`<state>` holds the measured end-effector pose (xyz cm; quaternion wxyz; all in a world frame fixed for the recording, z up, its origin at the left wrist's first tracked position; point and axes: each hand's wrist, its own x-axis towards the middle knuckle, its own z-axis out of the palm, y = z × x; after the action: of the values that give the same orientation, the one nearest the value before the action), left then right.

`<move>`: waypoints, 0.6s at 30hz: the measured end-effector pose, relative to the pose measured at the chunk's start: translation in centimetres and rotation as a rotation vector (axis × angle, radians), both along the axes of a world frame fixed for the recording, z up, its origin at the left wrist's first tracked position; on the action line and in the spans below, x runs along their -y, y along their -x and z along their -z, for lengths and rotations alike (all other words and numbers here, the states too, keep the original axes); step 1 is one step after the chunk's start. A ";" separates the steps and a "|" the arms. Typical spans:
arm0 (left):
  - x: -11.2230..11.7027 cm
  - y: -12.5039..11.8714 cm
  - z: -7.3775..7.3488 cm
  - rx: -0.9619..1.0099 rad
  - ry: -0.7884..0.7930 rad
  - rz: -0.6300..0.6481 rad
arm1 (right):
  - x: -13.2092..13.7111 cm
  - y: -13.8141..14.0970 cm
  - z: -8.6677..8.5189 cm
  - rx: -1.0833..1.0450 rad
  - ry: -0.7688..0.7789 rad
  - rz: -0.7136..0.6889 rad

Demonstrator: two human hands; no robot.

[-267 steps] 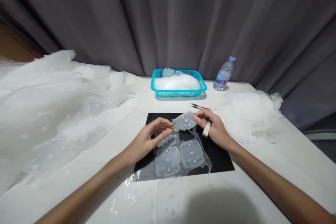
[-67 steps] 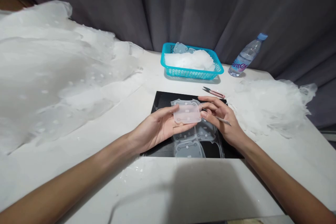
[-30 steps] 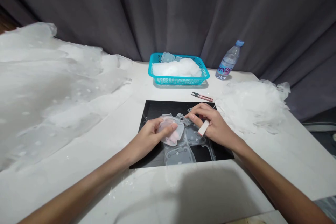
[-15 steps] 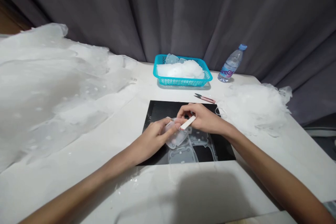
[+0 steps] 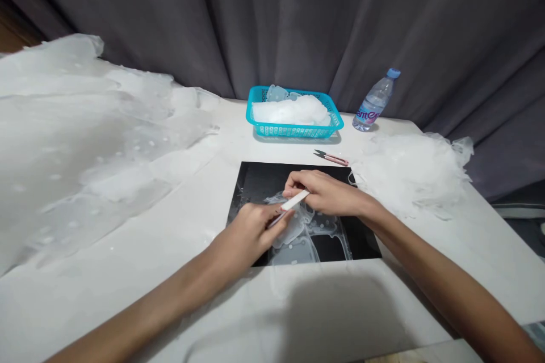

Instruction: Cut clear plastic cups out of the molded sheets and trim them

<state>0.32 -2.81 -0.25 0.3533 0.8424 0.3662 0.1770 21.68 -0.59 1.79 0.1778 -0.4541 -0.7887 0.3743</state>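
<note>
My right hand (image 5: 326, 191) is closed round a flat white stick (image 5: 294, 200), whose reddish tip points down and left toward my other hand. Thumb and fingers of my left hand (image 5: 251, 232) pinch a thin translucent plastic piece (image 5: 276, 219), seen almost edge-on beside that tip. Below both hands lies a translucent molded plastic sheet (image 5: 293, 252) with rounded outlines and small dots. It rests on a black mat (image 5: 259, 178). My fingers hide part of the pinched piece and the stick's far end.
A blue basket (image 5: 293, 131) of white pieces stands at the back, near a tilted-looking water bottle (image 5: 372, 103). Pink-handled thread snips (image 5: 331, 157) lie behind the mat. Translucent sheets (image 5: 85, 147) are heaped on the left, and a white scrap pile (image 5: 413, 173) sits right.
My left hand has drawn slightly down and turned the piece from nearly flat to nearly edge-on. The stick in my right hand has shifted a little to the left.
</note>
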 end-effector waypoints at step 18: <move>0.9 0.0 -0.4 -0.045 0.030 0.005 | -1.0 -0.8 -0.9 -0.084 0.286 -0.111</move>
<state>0.28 -3.70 0.19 0.3580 0.8419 0.3744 0.1517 22.48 0.43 2.68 0.1232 -0.4143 -0.7432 0.5107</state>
